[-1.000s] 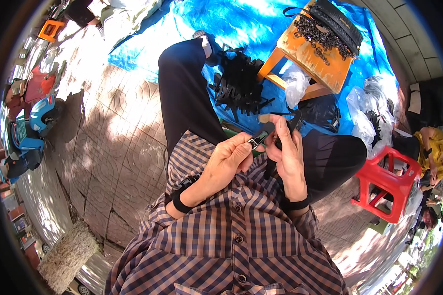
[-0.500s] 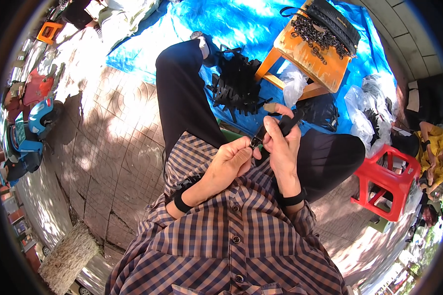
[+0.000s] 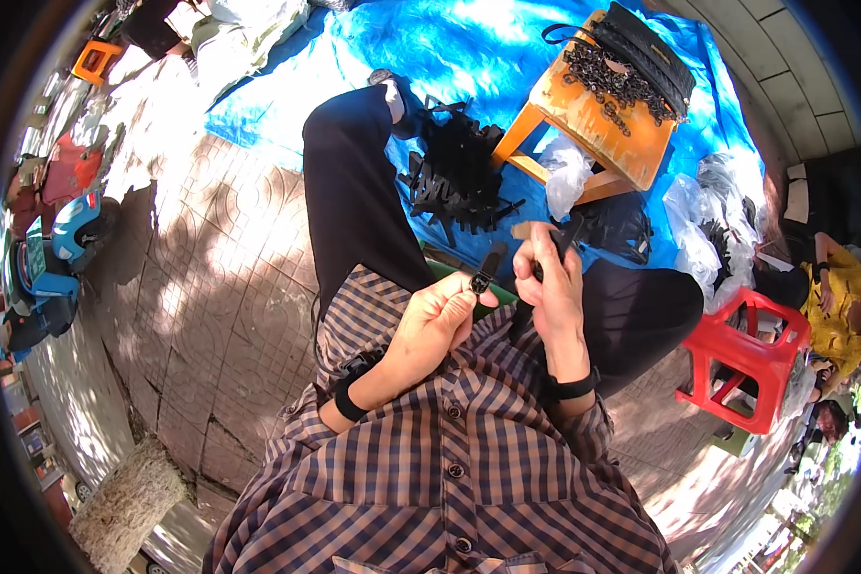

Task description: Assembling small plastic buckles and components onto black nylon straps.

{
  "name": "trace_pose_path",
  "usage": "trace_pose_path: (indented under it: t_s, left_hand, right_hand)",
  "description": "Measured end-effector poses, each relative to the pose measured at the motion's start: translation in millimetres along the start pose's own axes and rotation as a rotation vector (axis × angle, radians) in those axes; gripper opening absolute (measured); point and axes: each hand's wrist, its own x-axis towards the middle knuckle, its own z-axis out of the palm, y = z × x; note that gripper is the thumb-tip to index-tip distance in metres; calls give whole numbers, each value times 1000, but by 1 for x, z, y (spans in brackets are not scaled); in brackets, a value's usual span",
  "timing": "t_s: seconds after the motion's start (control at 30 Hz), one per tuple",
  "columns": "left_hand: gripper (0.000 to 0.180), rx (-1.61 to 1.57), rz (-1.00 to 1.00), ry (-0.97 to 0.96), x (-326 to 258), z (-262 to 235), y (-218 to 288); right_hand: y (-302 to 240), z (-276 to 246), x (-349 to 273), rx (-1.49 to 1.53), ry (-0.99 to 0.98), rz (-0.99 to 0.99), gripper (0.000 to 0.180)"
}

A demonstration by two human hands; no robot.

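My left hand [image 3: 432,318] pinches a short black strap [image 3: 489,265] near its lower end, where a small shiny black buckle sits against the fingertips. The strap's free end points up and away. Just to the right, my right hand [image 3: 553,282] is closed around a slim black object [image 3: 562,236] whose tip sticks out above the fingers; its kind I cannot make out. A tan wrap covers one of that hand's fingers. The two hands are a small gap apart, above my lap. Beyond them a heap of black straps [image 3: 457,172] lies on a blue tarp [image 3: 354,48].
A wooden stool [image 3: 593,143] on the tarp carries small black buckles [image 3: 614,78] and a black pouch [image 3: 646,57]. Clear plastic bags [image 3: 698,225] lie to the right, near a red plastic stool [image 3: 751,364]. Another person in yellow [image 3: 837,297] sits at far right.
My hands have drawn apart. The strap and buckle now stand free of the right hand, which has turned with its black object; the left hand has shifted slightly left.
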Motion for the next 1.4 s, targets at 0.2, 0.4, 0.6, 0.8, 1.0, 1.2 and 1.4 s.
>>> trace_pose_path:
  t_s: [0.2,0.4,0.6,0.8,1.0,1.2,1.4]
  left_hand:
    - [19,61,82,49,2,3,-2]
    - [17,60,86,57,2,6,1]
    - [16,-18,35,26,5,6,0]
    - [16,67,54,115,10,9,-14]
    - [22,24,-132,185,48,-18,-10]
    - [44,576,374,372,96,-30,-7]
    - [22,562,-15,-7,43,-2,-4]
  right_hand:
    - [-3,16,-18,-305,-147,-220,20]
    - [-13,14,-18,-17,-115,69,16]
    - [-6,19,-17,-444,-98,-369,17]
    - [20,8,6,-454,-31,-415,21]
    - [12,-19,24,343,-75,180,24]
    - [20,-27,28,652,-128,236,23]
    - [18,-25,35,764,-133,144,22]
